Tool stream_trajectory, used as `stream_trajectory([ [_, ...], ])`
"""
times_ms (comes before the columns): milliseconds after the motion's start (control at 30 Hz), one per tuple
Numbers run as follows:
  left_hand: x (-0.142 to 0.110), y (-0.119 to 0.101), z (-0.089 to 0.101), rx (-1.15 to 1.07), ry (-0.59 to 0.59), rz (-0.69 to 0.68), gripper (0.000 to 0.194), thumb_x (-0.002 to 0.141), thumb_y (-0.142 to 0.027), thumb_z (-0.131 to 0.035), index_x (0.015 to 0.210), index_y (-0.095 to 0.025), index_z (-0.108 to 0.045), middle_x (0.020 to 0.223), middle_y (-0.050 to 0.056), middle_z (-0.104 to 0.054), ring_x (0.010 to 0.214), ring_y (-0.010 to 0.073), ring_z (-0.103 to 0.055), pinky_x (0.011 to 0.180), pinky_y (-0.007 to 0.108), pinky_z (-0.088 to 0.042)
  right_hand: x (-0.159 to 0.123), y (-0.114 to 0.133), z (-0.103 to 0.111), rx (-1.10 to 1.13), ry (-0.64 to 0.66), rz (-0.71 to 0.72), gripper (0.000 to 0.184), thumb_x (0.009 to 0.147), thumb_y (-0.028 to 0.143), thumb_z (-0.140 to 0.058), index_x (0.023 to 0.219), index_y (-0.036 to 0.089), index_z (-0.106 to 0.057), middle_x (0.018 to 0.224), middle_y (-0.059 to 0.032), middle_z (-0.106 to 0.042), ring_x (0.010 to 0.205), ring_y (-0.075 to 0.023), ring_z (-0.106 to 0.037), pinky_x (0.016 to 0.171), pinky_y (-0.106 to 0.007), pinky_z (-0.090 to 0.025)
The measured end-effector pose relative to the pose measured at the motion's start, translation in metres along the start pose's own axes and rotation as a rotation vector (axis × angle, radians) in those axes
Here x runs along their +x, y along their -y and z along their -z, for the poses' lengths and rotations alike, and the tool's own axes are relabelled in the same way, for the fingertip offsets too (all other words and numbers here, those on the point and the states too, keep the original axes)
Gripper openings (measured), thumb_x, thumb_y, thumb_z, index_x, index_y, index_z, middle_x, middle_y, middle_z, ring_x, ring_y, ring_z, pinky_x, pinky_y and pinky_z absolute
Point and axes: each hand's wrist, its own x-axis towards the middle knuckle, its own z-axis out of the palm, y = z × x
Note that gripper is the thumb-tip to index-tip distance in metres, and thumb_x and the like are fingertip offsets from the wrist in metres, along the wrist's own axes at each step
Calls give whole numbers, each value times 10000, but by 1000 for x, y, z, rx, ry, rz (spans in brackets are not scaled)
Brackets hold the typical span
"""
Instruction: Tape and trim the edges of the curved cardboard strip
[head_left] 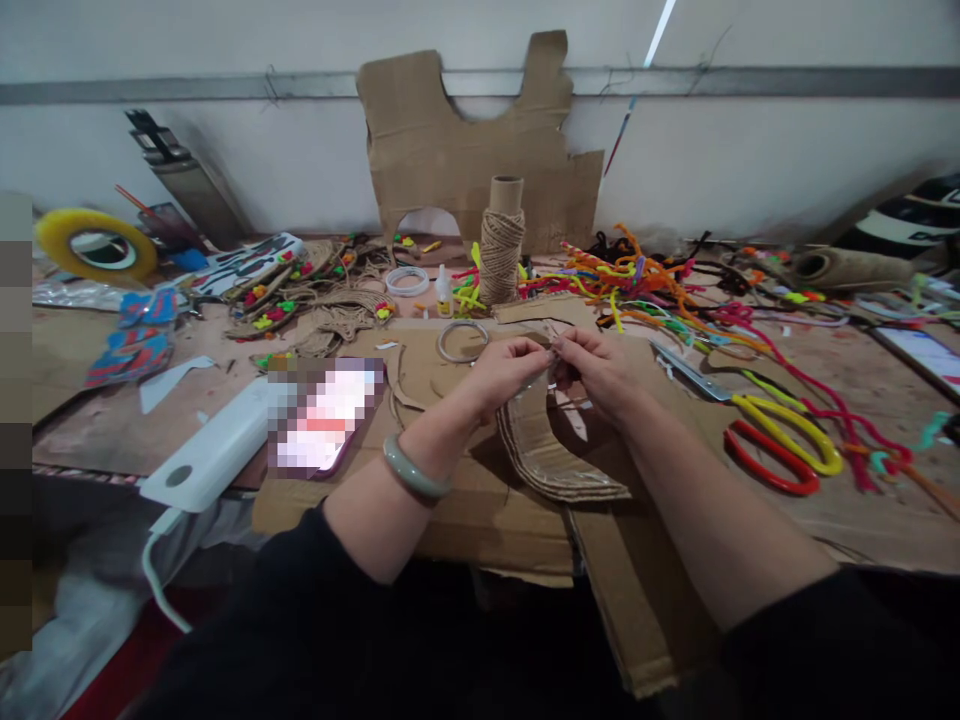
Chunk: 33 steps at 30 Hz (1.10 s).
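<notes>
A curved piece of layered cardboard (529, 440), shiny in places as if covered with clear tape, slants down from my fingers above the worktable. My left hand (514, 372), with a pale green bangle on its wrist, is closed at the upper end of this piece. Close against it, my right hand (596, 370) has thumb and fingers pinched together. Whatever lies between the right fingertips is too small and hidden to make out. Flat cardboard sheets (465, 510) lie under both hands.
Scissors with red and yellow handles (780, 445) lie at right, near tangled colourful pipe cleaners (652, 275). A twine roll (502, 245) stands behind my hands, before a cut cardboard panel (480, 150). At left are a phone (330, 415), a white power bank (217, 445) and yellow tape (56, 240).
</notes>
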Motion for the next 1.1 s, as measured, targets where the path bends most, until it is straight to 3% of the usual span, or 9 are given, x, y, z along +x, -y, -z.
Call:
stream_trajectory([
  [133, 3, 7, 2, -125, 12, 52, 117, 735, -218, -614, 652, -148, -569, 593, -38, -523, 552, 72, -431, 549, 219, -316, 0, 0, -2, 91, 12, -5, 537, 625, 733, -666, 662, 211, -546, 512, 31, -514, 434, -92, -458, 425, -237, -378],
  [267, 5, 11, 3, -249, 62, 68, 147, 744, -250, -638, 662, -142, -580, 617, -13, -576, 562, 81, -484, 569, 225, -353, -1, 2, -3, 167, 23, 20, 528, 557, 662, -765, 797, 224, -593, 521, 53, -514, 440, -93, -452, 435, -235, -371],
  [433, 5, 9, 3, -139, 31, 7, 150, 737, -226, -655, 634, -138, -592, 596, -30, -543, 559, 73, -448, 579, 227, -335, -1, 1, -1, 40, 32, 27, 551, 649, 743, -634, 574, 214, -495, 467, 27, -493, 412, -84, -436, 420, -241, -353],
  [567, 3, 7, 1, -74, -4, 6, 153, 731, -206, -652, 608, -136, -593, 565, -50, -498, 543, 66, -390, 556, 231, -292, -1, 1, 0, -33, -13, 15, 524, 609, 683, -714, 563, 211, -491, 460, 39, -489, 403, -76, -424, 403, -227, -335],
  [700, 2, 6, 1, -210, 37, 66, 129, 724, -235, -677, 665, -134, -622, 601, -33, -565, 562, 73, -462, 586, 228, -356, -1, 1, 0, 44, -7, 31, 516, 629, 683, -703, 554, 209, -513, 460, 38, -479, 405, -74, -412, 407, -227, -351],
  [800, 2, 6, 3, -404, 105, 119, 157, 701, -257, -720, 694, -133, -623, 651, -8, -627, 589, 88, -535, 617, 236, -420, -1, 0, 0, 170, -4, 48, 490, 597, 685, -727, 636, 216, -591, 529, 31, -543, 456, -90, -479, 449, -235, -413],
  [933, 3, 6, 5, -515, 156, 122, 139, 740, -252, -705, 763, -129, -644, 658, 5, -638, 594, 100, -568, 633, 245, -455, -1, -2, 0, 209, 3, 64, 472, 529, 546, -835, 862, 250, -679, 784, 18, -682, 631, -121, -603, 595, -267, -516],
  [1100, 2, 5, 1, -511, 189, 175, 94, 822, -219, -590, 815, -133, -627, 566, -19, -567, 474, 69, -476, 525, 211, -407, 0, -6, 1, 170, 14, 77, 392, 559, 472, -839, 840, 236, -703, 784, 10, -689, 681, -136, -613, 697, -310, -525],
])
